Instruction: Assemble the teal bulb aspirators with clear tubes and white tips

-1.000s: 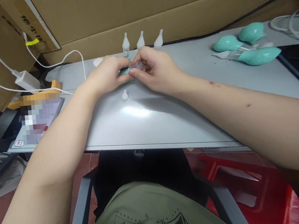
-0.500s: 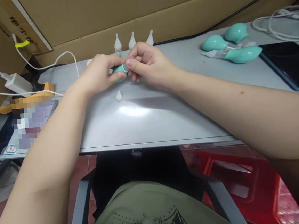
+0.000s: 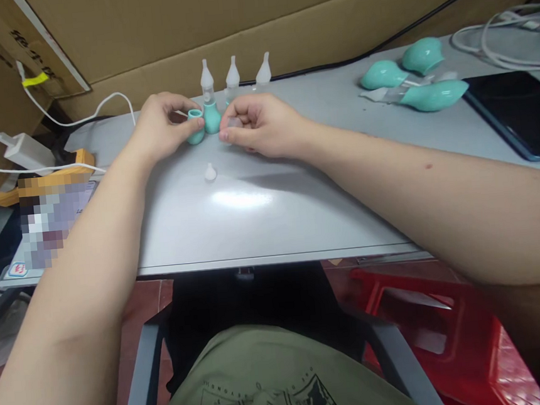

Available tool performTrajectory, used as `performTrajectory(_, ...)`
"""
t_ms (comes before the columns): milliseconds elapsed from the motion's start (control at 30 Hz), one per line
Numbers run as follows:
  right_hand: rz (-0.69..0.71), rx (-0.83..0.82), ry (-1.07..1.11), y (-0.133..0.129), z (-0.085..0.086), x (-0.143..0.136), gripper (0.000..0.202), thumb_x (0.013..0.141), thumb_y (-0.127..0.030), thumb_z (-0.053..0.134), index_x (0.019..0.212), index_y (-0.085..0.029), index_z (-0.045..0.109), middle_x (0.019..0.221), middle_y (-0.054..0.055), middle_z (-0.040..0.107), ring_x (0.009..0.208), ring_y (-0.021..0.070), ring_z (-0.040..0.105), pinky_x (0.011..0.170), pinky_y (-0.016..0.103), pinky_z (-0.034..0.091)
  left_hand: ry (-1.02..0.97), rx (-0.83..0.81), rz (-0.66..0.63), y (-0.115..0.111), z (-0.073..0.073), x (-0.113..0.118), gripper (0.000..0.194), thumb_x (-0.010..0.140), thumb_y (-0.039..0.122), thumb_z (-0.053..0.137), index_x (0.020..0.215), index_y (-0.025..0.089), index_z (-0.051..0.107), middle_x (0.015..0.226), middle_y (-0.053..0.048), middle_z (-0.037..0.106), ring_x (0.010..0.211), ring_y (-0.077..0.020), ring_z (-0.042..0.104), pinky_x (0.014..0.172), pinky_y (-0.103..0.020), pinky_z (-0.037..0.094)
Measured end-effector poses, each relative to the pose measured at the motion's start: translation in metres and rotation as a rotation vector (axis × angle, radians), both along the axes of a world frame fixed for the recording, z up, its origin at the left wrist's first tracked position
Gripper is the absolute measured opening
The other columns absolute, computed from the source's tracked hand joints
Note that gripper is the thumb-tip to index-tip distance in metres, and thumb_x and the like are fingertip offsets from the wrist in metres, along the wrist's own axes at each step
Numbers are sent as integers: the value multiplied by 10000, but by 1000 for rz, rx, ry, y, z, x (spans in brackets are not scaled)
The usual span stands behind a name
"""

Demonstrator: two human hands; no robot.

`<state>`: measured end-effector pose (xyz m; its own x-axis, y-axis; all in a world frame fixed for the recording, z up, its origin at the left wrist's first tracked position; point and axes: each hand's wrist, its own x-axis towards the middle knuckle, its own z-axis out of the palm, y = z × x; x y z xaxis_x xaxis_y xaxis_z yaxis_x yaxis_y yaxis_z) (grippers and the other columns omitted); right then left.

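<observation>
My left hand (image 3: 162, 127) is closed round a teal rubber bulb (image 3: 197, 137) whose open mouth faces up. To its right, my right hand (image 3: 273, 126) pinches a small clear plastic piece (image 3: 233, 123), partly hidden by the fingers. Between the hands and just behind them stands a bulb nasal aspirator (image 3: 212, 119) with a teal bulb, clear neck and white tip. Two more white tips on clear necks (image 3: 232, 73) rise behind my right hand, their lower parts covered. A loose white nozzle tip (image 3: 210, 172) sits on the table in front of my left hand.
Several teal aspirators (image 3: 435, 96) lie at the back right, beside a dark phone or tablet (image 3: 522, 114) and a coiled white cable (image 3: 504, 65). A white charger (image 3: 31, 151) with cables stands at the left. Cardboard (image 3: 235, 16) walls the table's back; a red stool (image 3: 428, 333) is below.
The clear piece has come apart from the teal bulb. My left hand has shifted left with the bulb, now upright, and the standing aspirator behind shows more fully.
</observation>
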<state>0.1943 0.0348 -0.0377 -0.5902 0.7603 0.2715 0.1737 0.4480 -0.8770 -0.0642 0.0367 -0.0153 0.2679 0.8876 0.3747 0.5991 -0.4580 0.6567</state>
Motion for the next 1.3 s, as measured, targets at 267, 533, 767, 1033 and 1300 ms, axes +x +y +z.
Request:
performTrajectory(267,62,120,-52,3,-9,2,175,947,-135,869,997,-201,715,775,-13,492,696,136,422,631,301,341,-58,-26,8,26,-23,-19,316,903,469,860,1118,291,713,846,50,682,944,-196,527,833,-363,425)
performTrajectory(533,61,185,-30,3,-12,1,137,1014,-212,818,1134,-214,753,822,3,517,751,155,466,655,283,391,-103,292,-56,-13,13,2,205,941,227,891,1124,267,808,1007,13,723,881,-175,598,833,-341,478)
performTrajectory(767,66,265,48,-2,-8,-2,121,1064,-292,781,1150,-227,727,859,4,570,746,149,502,688,297,416,-164,-112,-394,-32,11,25,339,836,366,992,1116,214,878,1122,-58,842,921,-230,751,834,-350,609)
performTrajectory(1033,-40,136,124,-13,3,0,406,984,-324,903,1195,-286,557,899,-31,708,849,169,662,726,289,508,-364,-266,-362,-27,8,26,332,797,285,1061,1067,231,874,957,-12,849,912,-232,800,918,-387,684)
performTrajectory(1300,-158,109,275,-13,5,-6,351,937,-379,972,871,-256,650,868,13,711,861,181,666,849,344,606,-464,-352,-273,-24,0,30,181,952,173,956,969,218,781,894,-5,833,937,-182,813,870,-283,661)
